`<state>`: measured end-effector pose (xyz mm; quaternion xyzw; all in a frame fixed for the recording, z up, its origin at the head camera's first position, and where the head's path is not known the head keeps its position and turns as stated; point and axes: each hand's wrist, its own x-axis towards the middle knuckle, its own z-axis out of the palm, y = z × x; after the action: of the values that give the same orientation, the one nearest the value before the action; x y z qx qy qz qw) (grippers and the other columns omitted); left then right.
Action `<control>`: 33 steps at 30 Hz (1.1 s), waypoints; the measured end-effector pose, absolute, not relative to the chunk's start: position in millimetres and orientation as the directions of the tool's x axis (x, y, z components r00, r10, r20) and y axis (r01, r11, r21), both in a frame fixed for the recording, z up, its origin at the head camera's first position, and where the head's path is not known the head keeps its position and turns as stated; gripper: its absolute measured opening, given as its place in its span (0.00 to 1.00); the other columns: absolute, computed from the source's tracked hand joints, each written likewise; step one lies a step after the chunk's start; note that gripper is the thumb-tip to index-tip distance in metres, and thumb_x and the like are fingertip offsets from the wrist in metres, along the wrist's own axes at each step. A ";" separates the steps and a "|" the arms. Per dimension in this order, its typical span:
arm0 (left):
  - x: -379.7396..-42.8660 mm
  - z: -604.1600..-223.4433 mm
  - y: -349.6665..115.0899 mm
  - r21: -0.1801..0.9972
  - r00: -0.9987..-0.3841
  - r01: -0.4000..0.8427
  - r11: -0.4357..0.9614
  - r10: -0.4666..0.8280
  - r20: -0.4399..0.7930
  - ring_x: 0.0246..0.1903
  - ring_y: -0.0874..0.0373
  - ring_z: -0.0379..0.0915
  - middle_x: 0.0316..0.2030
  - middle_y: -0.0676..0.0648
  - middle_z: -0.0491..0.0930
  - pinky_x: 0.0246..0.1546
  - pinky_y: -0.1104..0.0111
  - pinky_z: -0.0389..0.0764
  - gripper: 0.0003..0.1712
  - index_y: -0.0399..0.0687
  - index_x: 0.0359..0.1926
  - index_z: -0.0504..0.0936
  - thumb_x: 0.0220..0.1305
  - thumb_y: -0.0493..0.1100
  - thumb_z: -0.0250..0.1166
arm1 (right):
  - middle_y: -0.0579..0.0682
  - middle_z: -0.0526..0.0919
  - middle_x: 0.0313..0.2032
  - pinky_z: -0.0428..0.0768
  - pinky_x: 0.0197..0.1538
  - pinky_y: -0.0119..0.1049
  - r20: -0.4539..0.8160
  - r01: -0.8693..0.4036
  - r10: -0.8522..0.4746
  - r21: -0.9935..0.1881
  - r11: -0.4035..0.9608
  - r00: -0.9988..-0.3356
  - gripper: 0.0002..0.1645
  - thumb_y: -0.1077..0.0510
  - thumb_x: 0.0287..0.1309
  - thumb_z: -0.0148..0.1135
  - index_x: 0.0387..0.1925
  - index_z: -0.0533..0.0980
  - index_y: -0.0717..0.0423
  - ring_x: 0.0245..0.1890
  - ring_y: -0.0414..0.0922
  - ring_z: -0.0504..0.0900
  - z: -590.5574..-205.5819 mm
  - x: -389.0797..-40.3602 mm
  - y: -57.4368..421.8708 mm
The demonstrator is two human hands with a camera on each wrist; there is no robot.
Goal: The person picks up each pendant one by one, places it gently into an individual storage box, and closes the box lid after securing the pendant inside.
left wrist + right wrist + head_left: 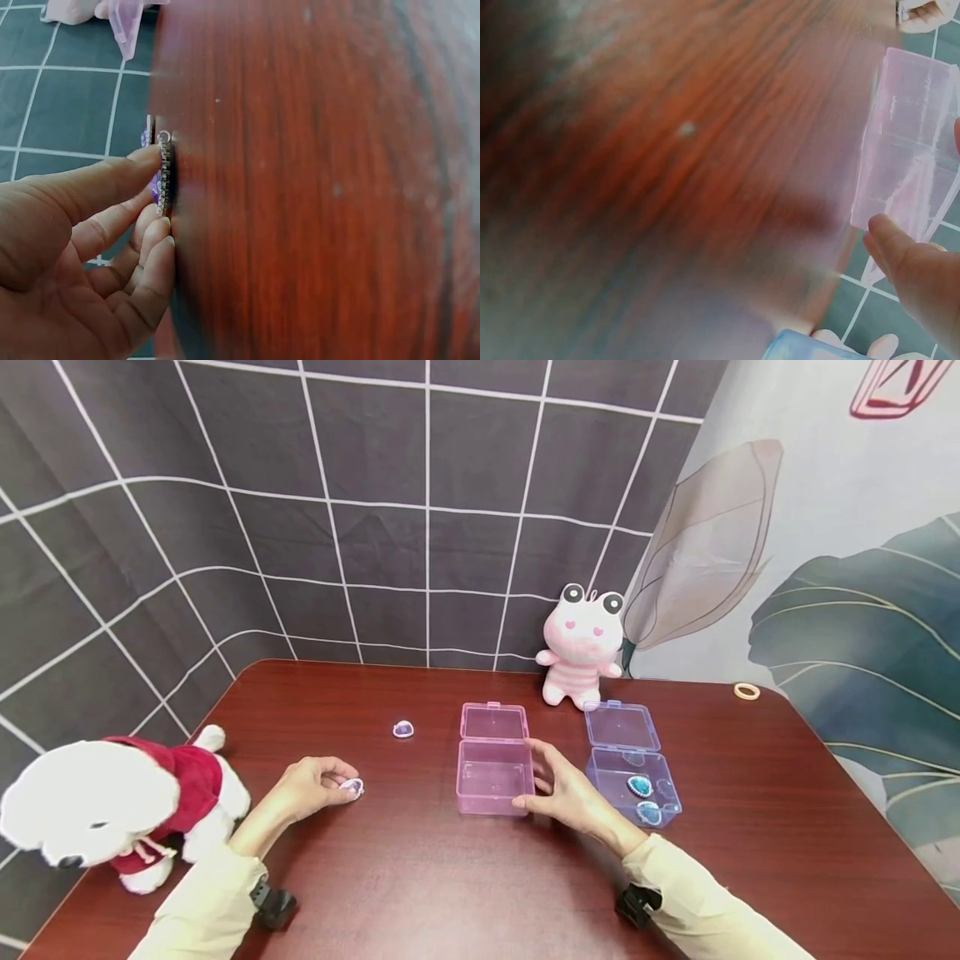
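Note:
My left hand (311,789) pinches a small purple gem charm (354,788) with a beaded white rim, at the tabletop. The left wrist view shows this charm (164,176) edge-on between thumb and fingers. A second purple gem charm (402,729) lies farther back on the table. My right hand (566,793) grips the right side of a clear pink plastic box (495,778), thumb at its front corner and fingers farther back. The box's hinged lid (493,722) is thrown back, and no charm shows inside. In the right wrist view the thumb meets the pink box (904,135) at a corner.
Right of my right hand is a clear blue box (630,777), lid back, with several blue gem charms (640,786) inside. A pink-and-white frog plush (581,647) sits behind. A white dog plush (97,802) lies at the left; a pale ring (747,692) rests far right.

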<state>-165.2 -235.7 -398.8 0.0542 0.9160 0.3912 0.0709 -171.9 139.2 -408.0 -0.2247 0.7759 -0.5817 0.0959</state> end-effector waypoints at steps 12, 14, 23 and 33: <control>-175.0 -388.5 -216.4 0.773 -0.978 0.037 0.633 0.183 -0.104 0.26 0.64 0.74 0.24 0.52 0.84 0.30 0.72 0.72 0.11 0.39 0.34 0.82 0.51 0.38 0.73 | 0.79 0.62 0.63 0.74 0.62 0.50 0.115 -0.232 -0.466 -0.952 0.201 -0.877 0.48 0.72 0.51 0.69 0.66 0.50 0.79 0.64 0.73 0.67 -406.6 -173.9 141.2; -180.6 -385.6 -207.6 0.827 -0.969 0.038 0.560 0.225 -0.107 0.27 0.65 0.75 0.26 0.50 0.85 0.31 0.72 0.76 0.13 0.35 0.39 0.81 0.54 0.37 0.71 | 0.79 0.62 0.63 0.75 0.62 0.50 0.115 -0.230 -0.468 -0.953 0.197 -0.876 0.48 0.72 0.51 0.69 0.66 0.50 0.78 0.64 0.73 0.67 -406.8 -174.2 141.4; -204.6 -370.5 -133.6 0.955 -0.903 0.030 0.296 0.417 -0.101 0.30 0.66 0.80 0.35 0.38 0.86 0.42 0.59 0.86 0.15 0.26 0.47 0.78 0.60 0.31 0.65 | 0.80 0.62 0.64 0.75 0.61 0.50 0.093 -0.201 -0.480 -0.963 0.178 -0.872 0.48 0.71 0.52 0.68 0.67 0.49 0.77 0.64 0.73 0.66 -408.8 -174.0 140.4; -215.0 -368.1 -69.8 0.904 -0.838 0.085 0.420 0.520 -0.163 0.26 0.64 0.83 0.34 0.35 0.87 0.32 0.68 0.86 0.10 0.30 0.40 0.83 0.55 0.29 0.69 | 0.76 0.57 0.68 0.74 0.62 0.50 0.050 -0.169 -0.458 -0.960 0.223 -0.887 0.49 0.69 0.52 0.69 0.68 0.50 0.74 0.68 0.70 0.63 -407.5 -171.1 139.8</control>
<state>-215.0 -69.8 -368.1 0.1856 0.8147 0.5055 0.2154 -171.1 139.8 -407.5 -0.2031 0.7723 -0.5893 0.1225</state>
